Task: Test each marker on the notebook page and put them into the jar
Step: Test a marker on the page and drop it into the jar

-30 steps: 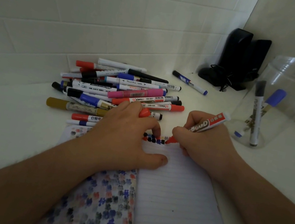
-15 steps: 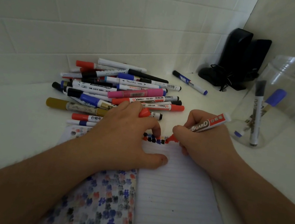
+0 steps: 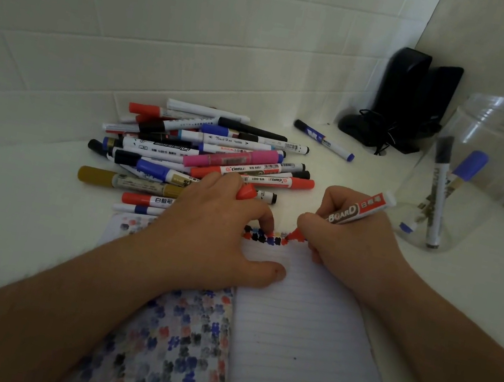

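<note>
The right hand (image 3: 346, 238) still grips the red marker (image 3: 354, 212), dabbing the notebook page (image 3: 302, 334) a bit further right (ink works); the left hand (image 3: 212, 234) pinches its red cap (image 3: 246, 192).

I read "BOARD" on the red marker (image 3: 356, 212) and "WB-8801" on another red marker (image 3: 256, 177) in the pile.

Both forearms bare to the frame edge (no sleeves, rings or watch showing)
</note>
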Demonstrator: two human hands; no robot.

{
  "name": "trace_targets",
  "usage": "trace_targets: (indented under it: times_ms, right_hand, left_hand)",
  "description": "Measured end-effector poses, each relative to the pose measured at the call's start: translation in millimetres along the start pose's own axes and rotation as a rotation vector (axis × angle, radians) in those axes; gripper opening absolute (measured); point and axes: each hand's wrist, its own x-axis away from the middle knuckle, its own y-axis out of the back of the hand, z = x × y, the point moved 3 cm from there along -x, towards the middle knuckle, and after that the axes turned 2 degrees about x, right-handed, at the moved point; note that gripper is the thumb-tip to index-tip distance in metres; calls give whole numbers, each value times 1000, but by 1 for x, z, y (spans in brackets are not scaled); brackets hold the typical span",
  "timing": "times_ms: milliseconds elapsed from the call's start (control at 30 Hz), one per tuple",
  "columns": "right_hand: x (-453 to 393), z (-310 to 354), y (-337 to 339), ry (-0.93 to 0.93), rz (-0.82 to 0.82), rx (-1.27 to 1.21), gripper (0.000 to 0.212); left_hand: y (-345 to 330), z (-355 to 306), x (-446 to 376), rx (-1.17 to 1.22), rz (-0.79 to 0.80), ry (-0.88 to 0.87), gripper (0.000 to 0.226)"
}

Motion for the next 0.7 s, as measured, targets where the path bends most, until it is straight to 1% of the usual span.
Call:
trace_targets:
  times_ms: [133,233,267,333,367,433,500,533,600,700]
  right_hand:
    - [-1,1,0,10,60,17,32]
    - [0,2,0,8,62,15,32]
    - [-1,2,1,17,48,11,30]
    - [-1,2,5,33,-11,-36,26]
    - [-2,3,8,29,-40,-84,23]
    - [-4,3,16,9,-54,-207,21]
    - [-2,5,20,-14,3,-382,20]
    - [-2,6,21,-30,46,-473,17]
    - [0,7,21,-83,110,-624,12]
    - [2,8,21,-167,221,-804,12]
  left_hand:
    - [0,0,1,5,12,2,60]
    - [1,-1,2,6,5,-3,56]
    - [1,-1,3,12,-1,-6,51]
    - [1,-2,5,65,-51,-30,32]
    - [3,-2,5,106,-100,-48,26]
    - [7,-3,4,227,-193,-51,34]
    - [10,-2,1,400,-219,5,42]
    - [11,-1,1,482,-228,29,43]
    - [12,2,1,570,-266,37,35]
    - [12,5,2,595,-257,43,24]
